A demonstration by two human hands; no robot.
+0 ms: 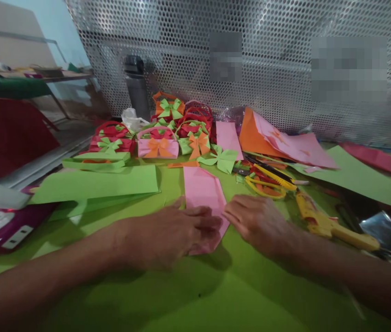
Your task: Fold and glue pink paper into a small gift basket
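Note:
A sheet of pink paper (pixel 200 186) lies on the green table in front of me, with a narrow fold along its right edge. My left hand (pixel 167 235) rests across its lower part, fingers stretched out and somewhat blurred. At the folded edge, my right hand (pixel 259 221) is closed, its thumb and fingertips pinching the paper. Just beyond the sheet are an orange paper strip (pixel 183 164) and a green paper bow (pixel 221 158). The paper's lower left side is hidden under my left hand.
Small paper handbags (pixel 157 147) with bows stand at the back, near a grey bottle (pixel 137 90). Green sheets (pixel 102 182) and a purple power strip (pixel 8 228) lie left. Yellow-handled scissors (pixel 267 180) and a yellow glue gun (pixel 329 226) lie right. A perforated metal panel (pixel 181 41) rises behind.

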